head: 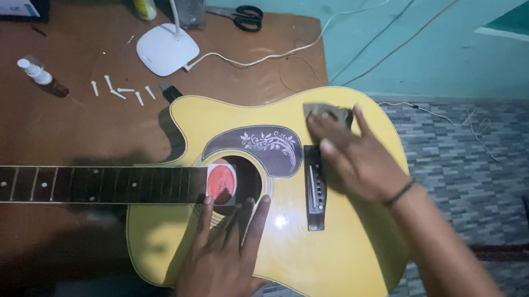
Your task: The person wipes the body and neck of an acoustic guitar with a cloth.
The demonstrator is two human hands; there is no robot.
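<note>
Brown desk (51, 129) carries a spray bottle (39, 76), white pegs (123, 91) and a lamp base (166, 49), and across it lies a yellow guitar (307, 243), face up, long axis left to right, neck (85, 183) pointing left, body jutting past the desk's right edge over tiled floor. Left hand (224, 262) lies flat, fingers spread, below the soundhole, holding nothing. Right hand (353, 157) presses a grey cloth (328, 112) flat near the bridge (314, 188); hard rubbing could tip the overhanging body.

Glossy yellow guitar body (337, 257); matt grey cloth (326, 112); dull brown wooden table (45, 129).
</note>
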